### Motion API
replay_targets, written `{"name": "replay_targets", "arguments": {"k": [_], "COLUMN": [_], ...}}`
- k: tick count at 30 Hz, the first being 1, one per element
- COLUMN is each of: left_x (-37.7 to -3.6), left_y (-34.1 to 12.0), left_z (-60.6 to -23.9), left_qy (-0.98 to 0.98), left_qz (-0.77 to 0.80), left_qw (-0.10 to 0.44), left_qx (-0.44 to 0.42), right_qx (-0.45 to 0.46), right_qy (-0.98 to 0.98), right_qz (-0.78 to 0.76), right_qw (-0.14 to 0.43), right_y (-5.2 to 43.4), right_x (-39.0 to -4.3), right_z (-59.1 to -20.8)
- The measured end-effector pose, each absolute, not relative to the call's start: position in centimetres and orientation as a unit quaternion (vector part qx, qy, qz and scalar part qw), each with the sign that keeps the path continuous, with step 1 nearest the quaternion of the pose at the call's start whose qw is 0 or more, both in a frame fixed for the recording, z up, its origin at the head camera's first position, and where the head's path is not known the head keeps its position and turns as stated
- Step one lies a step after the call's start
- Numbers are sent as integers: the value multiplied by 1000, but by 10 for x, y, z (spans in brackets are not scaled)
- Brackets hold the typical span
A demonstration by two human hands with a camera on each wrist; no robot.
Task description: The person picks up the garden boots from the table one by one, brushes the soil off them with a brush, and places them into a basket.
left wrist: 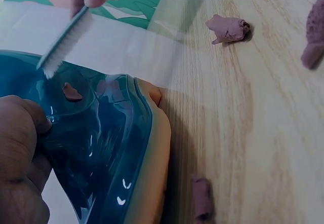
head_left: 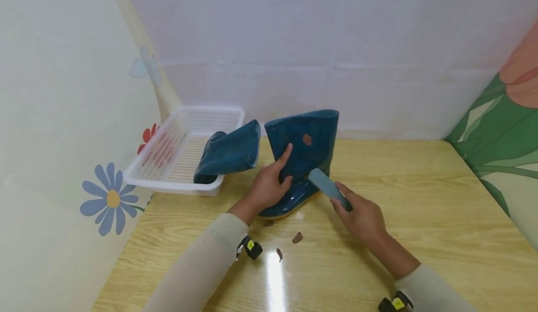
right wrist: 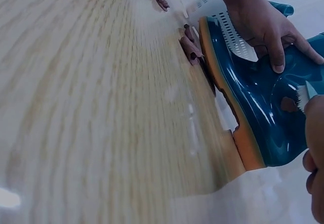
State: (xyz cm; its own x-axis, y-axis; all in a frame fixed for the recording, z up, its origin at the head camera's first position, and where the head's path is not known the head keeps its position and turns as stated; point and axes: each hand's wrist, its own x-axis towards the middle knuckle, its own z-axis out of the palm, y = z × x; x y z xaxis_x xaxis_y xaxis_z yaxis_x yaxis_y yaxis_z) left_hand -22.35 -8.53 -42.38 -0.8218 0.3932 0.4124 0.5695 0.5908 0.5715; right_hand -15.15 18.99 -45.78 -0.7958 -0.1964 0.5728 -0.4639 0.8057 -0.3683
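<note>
On glossy wood table [head_left: 420, 218], hands steady and brush rubbery boot [head_left: 308, 158].

A pale wooden table [head_left: 420, 218] fills the lower view, its grain running left to right, and there's a bright streak of light [head_left: 275, 279] glaring off the glossy top near the front edge. Behind it, a white sheet wall [head_left: 294, 46] with faint horizontal creases spans the back. On the left, a cream panel [head_left: 63, 92] printed with flowers (one blue with a yellow centre [head_left: 111, 199], one red [head_left: 148, 137] low by the corner) angles in toward the back. On the right, another panel [head_left: 500, 130] shows broad green leaves and a salmon bloom [head_left: 523, 78] at the top edge. Lighting is soft and even across the walls.
</note>
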Motion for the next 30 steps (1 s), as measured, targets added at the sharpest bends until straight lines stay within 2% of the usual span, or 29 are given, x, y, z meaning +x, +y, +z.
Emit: {"name": "replay_targets", "arguments": {"k": [9,12,20,30], "left_x": [-223,-224,-225,-224], "left_y": [-85,-85,-86,-86], "left_z": [-425,-425,-425,-426], "left_qy": [-882,-882,-886,-884], "left_qz": [-372,-369,-360,-367], "left_qw": [107,115,123,117], "left_qx": [-267,-268,-266,-264], "right_qx": [156,158,186,153], "right_qy": [-938,-938,-913,-940], "right_qz": [246,242,256,247], "right_qw": [187,194,257,181], "right_y": [188,191,190,187], "right_x": [-150,-149,-151,-151], "right_z": [-461,-461,-457,-460]}}
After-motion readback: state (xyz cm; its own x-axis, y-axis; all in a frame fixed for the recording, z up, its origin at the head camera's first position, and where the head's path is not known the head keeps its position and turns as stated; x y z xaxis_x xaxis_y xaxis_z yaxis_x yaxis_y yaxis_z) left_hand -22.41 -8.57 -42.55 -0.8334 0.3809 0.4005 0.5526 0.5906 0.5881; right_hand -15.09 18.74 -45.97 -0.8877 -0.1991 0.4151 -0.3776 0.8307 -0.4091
